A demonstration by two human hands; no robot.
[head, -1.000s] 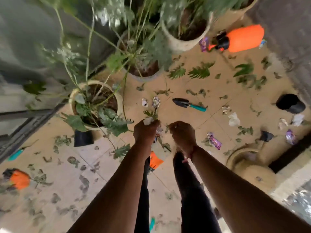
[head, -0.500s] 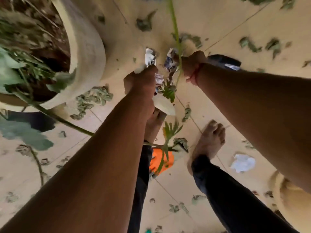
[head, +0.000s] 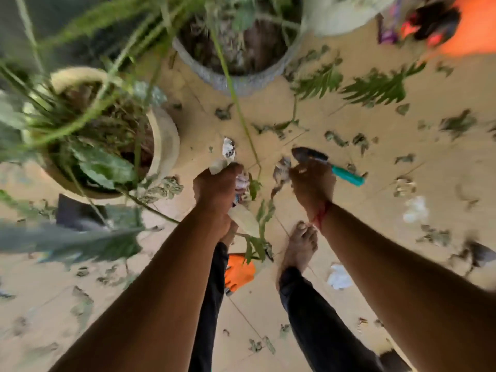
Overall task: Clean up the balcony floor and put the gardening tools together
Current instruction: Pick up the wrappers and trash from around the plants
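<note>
Down at floor level, got the left hand (head: 217, 189) clamped tight round a bunch of litter (head: 244, 221): pale dry leaf, crumpled wrappers, green stems poking out both ends of the fist. Got the right hand (head: 312, 183) just beside it, fingers curled down and pinching a grey scrap (head: 281, 169), as far as the blur lets on. Wearing a red thread (head: 320, 214) on that wrist. Right behind that hand, flat on the tan tiles (head: 268, 312): the trowel (head: 347, 176), dark blade toward the pots, teal handle pointing off right. No telling about actual contact with the knuckles. Another crumpled wrapper (head: 228, 151) on the floor just past the left fist. Torn leaves (head: 456, 122) scattered pretty much everywhere, plus two big fern fronds (head: 375, 87) further out near the grey pot (head: 241, 81). Cream pot (head: 166, 140) off to the left, long stems hanging over the rim. Couple of white paper wads (head: 338, 276), one by the right forearm, one further right. Orange object (head: 239, 272) between the legs, bare foot (head: 299, 245) next to it. Orange sprayer (head: 469, 25) way up in the far right corner, well apart from the trowel, with a purple wrapper (head: 387, 36) just beside it.
</note>
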